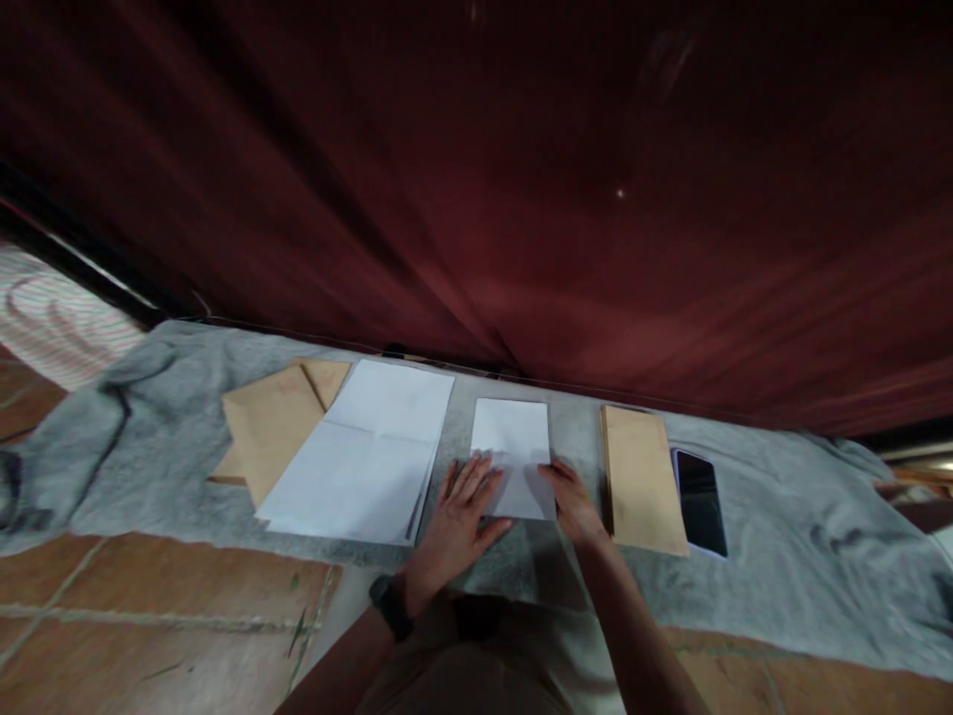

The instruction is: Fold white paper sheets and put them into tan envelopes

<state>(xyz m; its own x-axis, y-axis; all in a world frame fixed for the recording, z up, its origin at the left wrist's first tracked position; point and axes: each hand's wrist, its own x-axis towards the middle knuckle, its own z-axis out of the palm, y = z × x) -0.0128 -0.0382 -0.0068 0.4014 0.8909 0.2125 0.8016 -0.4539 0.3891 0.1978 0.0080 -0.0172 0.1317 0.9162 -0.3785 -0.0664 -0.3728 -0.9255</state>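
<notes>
The folded paper lies on a grey cloth spread over a tiled floor, directly in front of the person and close under a dark red curtain.

Left hand: spread flat, fingers apart, fingertips resting on the lower left edge of the folded paper. It grips nothing. A dark watch sits on its wrist.

Right hand: laid palm down on the lower right corner of the same paper, fingers extended. No grasp is visible.

To the left of the folded paper, just beside the left hand, lies a stack of larger white sheets, partly covering some brown envelopes. To the right, near the right hand, lies another stack of brown envelopes, with a phone just beside it, screen dark.
</notes>
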